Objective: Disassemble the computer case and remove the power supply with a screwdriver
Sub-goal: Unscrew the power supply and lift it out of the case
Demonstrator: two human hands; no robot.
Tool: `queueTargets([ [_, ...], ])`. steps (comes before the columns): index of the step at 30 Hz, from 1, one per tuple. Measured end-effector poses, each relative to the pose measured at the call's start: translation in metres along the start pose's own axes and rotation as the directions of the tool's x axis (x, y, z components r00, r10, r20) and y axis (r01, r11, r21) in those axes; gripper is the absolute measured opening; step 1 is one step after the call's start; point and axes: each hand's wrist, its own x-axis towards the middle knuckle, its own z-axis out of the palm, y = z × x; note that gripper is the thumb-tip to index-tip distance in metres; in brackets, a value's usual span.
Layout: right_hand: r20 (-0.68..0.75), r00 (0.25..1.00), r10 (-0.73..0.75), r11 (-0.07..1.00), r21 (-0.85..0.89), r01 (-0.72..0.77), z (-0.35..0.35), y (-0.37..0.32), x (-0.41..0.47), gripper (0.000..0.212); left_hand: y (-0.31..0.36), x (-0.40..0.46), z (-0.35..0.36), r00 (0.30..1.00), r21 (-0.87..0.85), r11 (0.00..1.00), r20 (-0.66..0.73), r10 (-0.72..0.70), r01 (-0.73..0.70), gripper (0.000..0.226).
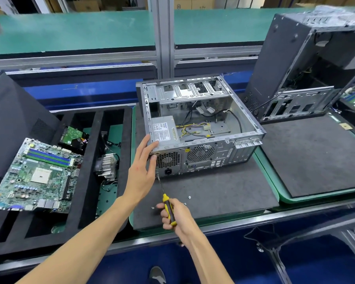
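An open silver computer case (230, 128) lies on its side on a dark foam mat (213, 193), rear panel toward me. The grey power supply (165, 132) sits in its near left corner, loose cables trailing beside it. My left hand (143, 167) rests on the case's near left corner, thumb on the top edge next to the power supply and fingers against the rear panel. My right hand (175, 214) grips the yellow and black screwdriver (166, 198); its tip meets the rear panel's lower left, beside the power socket. Small loose screws (189, 197) lie on the mat.
A black foam tray (88, 181) at left holds a green motherboard (37, 177), a heatsink fan (108, 165) and a hard drive (74, 136). A second stripped black case (299, 68) stands at back right beside another mat (316, 156). A conveyor frame runs behind.
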Motion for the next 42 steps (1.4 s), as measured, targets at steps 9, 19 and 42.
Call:
queueTargets([
  [9,-0.104,0.955,-0.277,0.922,-0.308,0.233,0.002,0.017,0.0,0.034,-0.001,0.0,0.002,1.0,-0.014,1.0,-0.01,0.01,-0.01,0.039],
  [19,-0.073,0.984,-0.163,0.986,-0.053,0.16,0.011,0.025,-0.007,0.029,-0.003,0.0,0.003,1.0,-0.024,1.0,-0.015,0.009,-0.01,0.038],
  [42,-0.101,0.992,-0.073,0.996,-0.054,0.067,0.007,0.012,-0.003,0.045,-0.005,0.0,0.0,1.0,-0.063,0.998,0.019,-0.022,0.024,0.038],
])
